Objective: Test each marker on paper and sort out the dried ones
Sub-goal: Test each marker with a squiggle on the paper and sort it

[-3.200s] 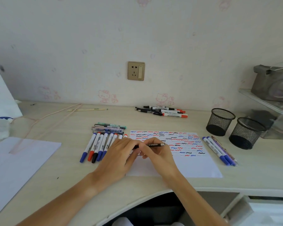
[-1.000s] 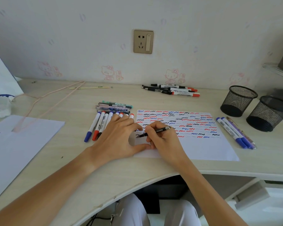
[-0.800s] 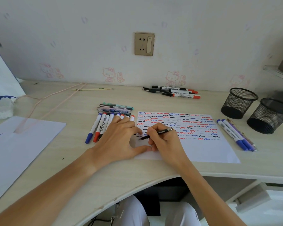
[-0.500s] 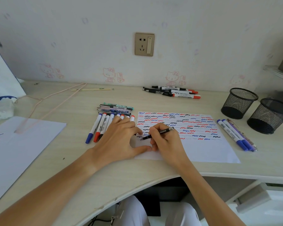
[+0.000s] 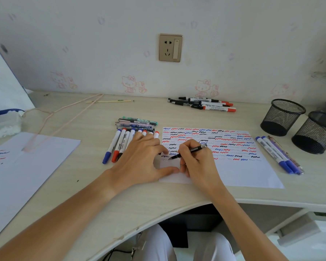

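The right hand (image 5: 198,162) grips a black pen (image 5: 188,152), and its tip has crept rightward along the paper (image 5: 239,172), leaving a fresh thin squiggle at the left edge; this one evidently writes. The left hand (image 5: 139,159) stays flat, fingers straight, pinning the sheet beside the untested markers (image 5: 119,146) on the worktop (image 5: 94,194).

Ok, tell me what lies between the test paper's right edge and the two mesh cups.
In the head view, between the test paper and the mesh cups, a few capped markers lie side by side on the desk.
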